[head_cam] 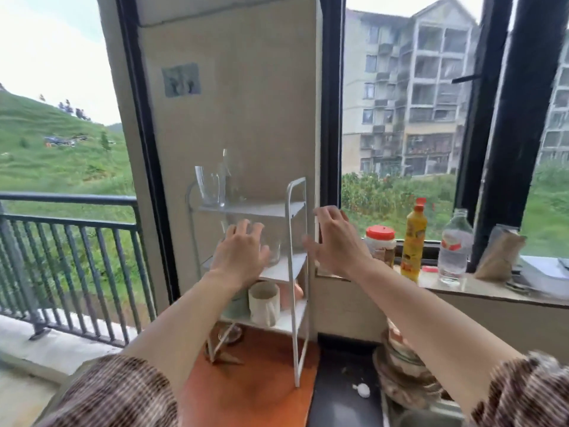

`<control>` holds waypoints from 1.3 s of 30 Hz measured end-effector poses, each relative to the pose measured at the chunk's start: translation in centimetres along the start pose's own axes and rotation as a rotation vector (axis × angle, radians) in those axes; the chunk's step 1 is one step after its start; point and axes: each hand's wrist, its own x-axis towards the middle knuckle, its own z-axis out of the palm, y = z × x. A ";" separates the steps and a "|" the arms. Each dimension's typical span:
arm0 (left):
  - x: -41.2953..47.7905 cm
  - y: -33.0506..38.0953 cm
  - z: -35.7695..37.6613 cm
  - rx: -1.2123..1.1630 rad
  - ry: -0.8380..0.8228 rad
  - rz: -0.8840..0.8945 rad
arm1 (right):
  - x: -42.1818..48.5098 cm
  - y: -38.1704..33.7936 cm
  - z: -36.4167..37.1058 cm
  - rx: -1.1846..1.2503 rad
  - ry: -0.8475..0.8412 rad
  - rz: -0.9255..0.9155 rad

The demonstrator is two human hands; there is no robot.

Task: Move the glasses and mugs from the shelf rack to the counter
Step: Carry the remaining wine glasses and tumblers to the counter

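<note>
A white three-tier shelf rack (297, 229) stands on an orange-brown counter (261, 392). Clear glasses (211, 186) stand on its top tier. A clear glass (275, 251) sits on the middle tier. The bottom tier holds a cream mug (264, 303), a pale green mug (235, 305) and a pinkish mug (289, 294). My left hand (238, 252) reaches into the middle tier with fingers spread, just left of the glass there. My right hand (334, 241) hovers open to the right of the rack's front post, holding nothing.
On the window sill (462, 288) to the right stand a red-lidded jar (381, 245), a yellow bottle (414, 241), a clear water bottle (455, 248) and a brown bag (498, 251). Stacked dishes (403, 374) sit lower right. A balcony railing (67, 241) is at left.
</note>
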 end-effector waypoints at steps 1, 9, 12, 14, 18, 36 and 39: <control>1.6 -1.6 -0.1 -0.005 0.028 0.023 | 1.9 -0.7 0.5 -0.006 0.030 0.003; 11.6 -12.3 -0.4 -0.120 0.271 0.036 | 15.7 -4.9 3.4 -0.073 0.155 -0.008; 13.8 -14.7 0.4 -0.257 0.318 -0.052 | 19.9 -6.1 5.5 -0.052 0.095 0.031; 14.9 -15.8 1.1 -0.381 0.308 -0.112 | 22.3 -6.6 7.4 0.011 0.054 0.087; 16.7 -16.7 1.9 -0.549 0.285 -0.131 | 26.6 -6.8 11.1 0.160 0.015 0.218; 19.0 -17.3 1.3 -1.084 0.011 -0.166 | 36.3 -7.7 16.8 0.728 0.055 0.445; 18.9 -17.8 0.8 -1.073 -0.008 -0.183 | 35.6 -7.0 16.1 0.726 0.089 0.451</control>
